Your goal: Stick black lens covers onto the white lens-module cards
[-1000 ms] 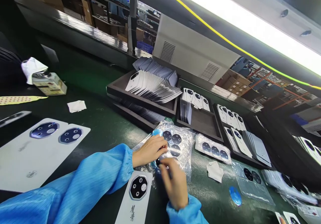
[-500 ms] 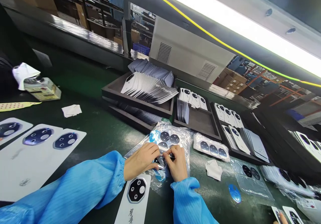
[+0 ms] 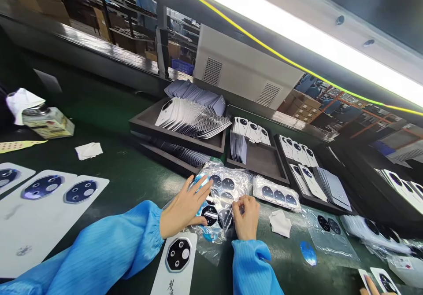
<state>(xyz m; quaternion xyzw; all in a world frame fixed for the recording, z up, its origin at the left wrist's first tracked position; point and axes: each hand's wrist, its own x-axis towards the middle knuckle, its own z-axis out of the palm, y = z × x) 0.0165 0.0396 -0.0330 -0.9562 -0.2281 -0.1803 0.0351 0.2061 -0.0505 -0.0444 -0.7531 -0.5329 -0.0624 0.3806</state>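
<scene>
My left hand [image 3: 183, 207] lies with fingers spread flat on a clear plastic bag [image 3: 228, 189] of dark round camera-lens pieces [image 3: 209, 213], thumb beside one piece. My right hand [image 3: 245, 215] is closed in a pinch on the bag's film just to the right. Both sleeves are blue. A white phone back cover [image 3: 176, 259] with a black octagonal camera ring lies under my left wrist, at the bench's near edge.
Dark trays [image 3: 180, 132] hold stacked white back covers behind the bag. More bags of lens pieces [image 3: 276, 193] lie to the right, with a white wipe [image 3: 280, 222] and a blue film [image 3: 307, 252]. Large white covers [image 3: 42, 207] lie left. Another person's fingers [image 3: 370, 286] show bottom right.
My left hand has opened and flattened on the bag. My right hand has shifted right, pulling at the film. The view has drifted slightly, so things sit further left.
</scene>
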